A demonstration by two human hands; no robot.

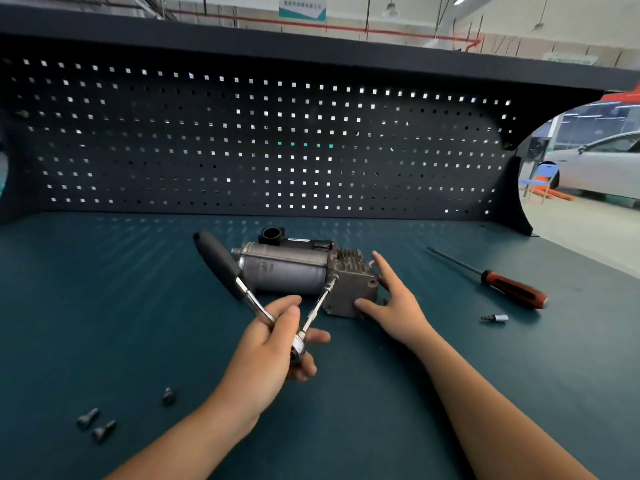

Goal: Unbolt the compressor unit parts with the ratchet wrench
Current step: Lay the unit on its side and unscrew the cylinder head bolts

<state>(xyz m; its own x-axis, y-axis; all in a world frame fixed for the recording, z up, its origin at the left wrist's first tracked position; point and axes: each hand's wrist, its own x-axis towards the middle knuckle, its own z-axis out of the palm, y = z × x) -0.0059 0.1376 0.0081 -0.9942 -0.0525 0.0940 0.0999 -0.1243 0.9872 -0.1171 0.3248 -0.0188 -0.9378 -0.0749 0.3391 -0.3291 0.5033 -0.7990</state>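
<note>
On the green bench (104, 306) the compressor unit (294, 270) lies at centre. The ratchet wrench (221, 261) reaches its near corner by an extension bar. The left hand (273, 344) curls its fingers round the wrench by its head. The right hand (394, 303), fingers spread straight, presses the unit's end block. A screwdriver (502, 282) lies to the right, loose bolts (95, 424) near left.

The compressor unit (294, 268) lay mid-bench (104, 289) before the pegboard (242, 143), with the ratchet wrench (247, 293) angled in from its front left. Three loose bolts (88, 418) sat near the front-left edge. A screwdriver (498, 280) lay to the right, a small bit (496, 318) just before it.
</note>
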